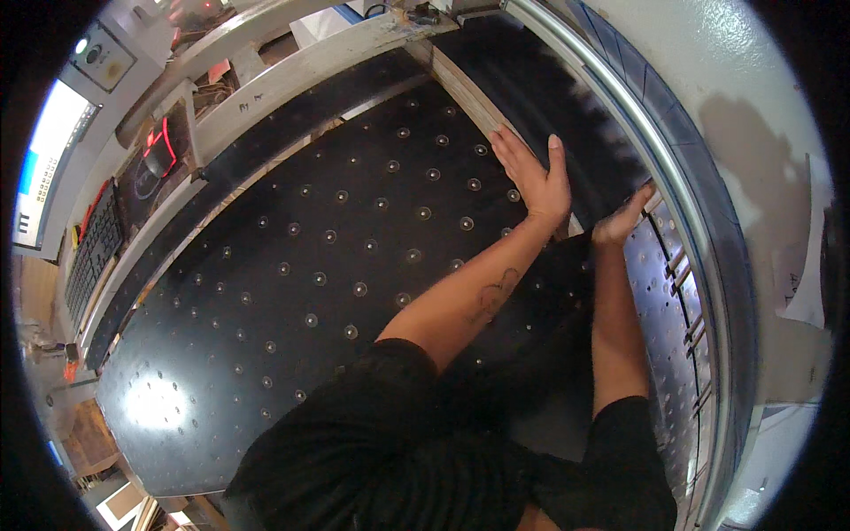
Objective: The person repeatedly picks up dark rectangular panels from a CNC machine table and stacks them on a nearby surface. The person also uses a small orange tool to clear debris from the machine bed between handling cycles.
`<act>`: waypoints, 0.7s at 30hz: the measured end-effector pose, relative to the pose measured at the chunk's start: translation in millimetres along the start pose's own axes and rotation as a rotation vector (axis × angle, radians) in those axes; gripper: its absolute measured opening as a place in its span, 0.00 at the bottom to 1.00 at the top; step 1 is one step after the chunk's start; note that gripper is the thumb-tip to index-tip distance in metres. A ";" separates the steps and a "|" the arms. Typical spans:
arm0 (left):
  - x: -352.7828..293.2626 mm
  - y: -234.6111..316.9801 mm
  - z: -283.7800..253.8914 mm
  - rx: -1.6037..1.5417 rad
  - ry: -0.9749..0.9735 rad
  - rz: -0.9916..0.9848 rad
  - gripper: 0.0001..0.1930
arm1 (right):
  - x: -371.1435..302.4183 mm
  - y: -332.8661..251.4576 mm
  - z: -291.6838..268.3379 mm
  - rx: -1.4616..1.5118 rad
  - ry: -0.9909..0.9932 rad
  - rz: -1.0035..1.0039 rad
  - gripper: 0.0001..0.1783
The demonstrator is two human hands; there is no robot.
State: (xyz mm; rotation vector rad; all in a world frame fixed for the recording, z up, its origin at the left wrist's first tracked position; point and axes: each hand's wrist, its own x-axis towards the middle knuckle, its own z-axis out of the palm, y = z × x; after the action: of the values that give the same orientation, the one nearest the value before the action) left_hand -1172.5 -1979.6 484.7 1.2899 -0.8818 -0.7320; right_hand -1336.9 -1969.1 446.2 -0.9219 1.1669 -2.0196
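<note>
Large black flat sheet lies at far right of black studded surface, beside pale wooden strip. Left hand flat, fingers spread, on sheet's near edge; right hand pressing beside it, grip unclear. Open surface left of sheet.

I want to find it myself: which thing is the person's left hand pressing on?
Start at the big black table dotted with little shiny balls. Follow its far edge to the pale wooden strip beside it. The left hand lies flat on the dark board next to that strip, which is smooth, without dots.
</note>
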 end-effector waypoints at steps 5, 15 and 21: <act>1.9 1.4 -1.6 0.006 -0.017 -0.008 0.48 | -21.6 2.3 0.6 -0.109 0.165 -0.015 0.46; 5.2 -12.3 -6.4 -0.224 -0.168 -0.051 0.51 | -1.1 7.8 15.5 -0.108 0.128 0.067 0.53; -20.9 3.2 -65.3 -0.321 -0.520 -0.250 0.52 | -9.7 -11.6 20.9 -0.361 0.022 -0.016 0.59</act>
State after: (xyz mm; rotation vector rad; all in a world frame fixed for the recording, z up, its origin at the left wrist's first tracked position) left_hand -1126.0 -1929.3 481.4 0.9413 -0.9704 -1.3891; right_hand -1316.5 -1966.2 461.7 -1.0844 1.5732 -1.8671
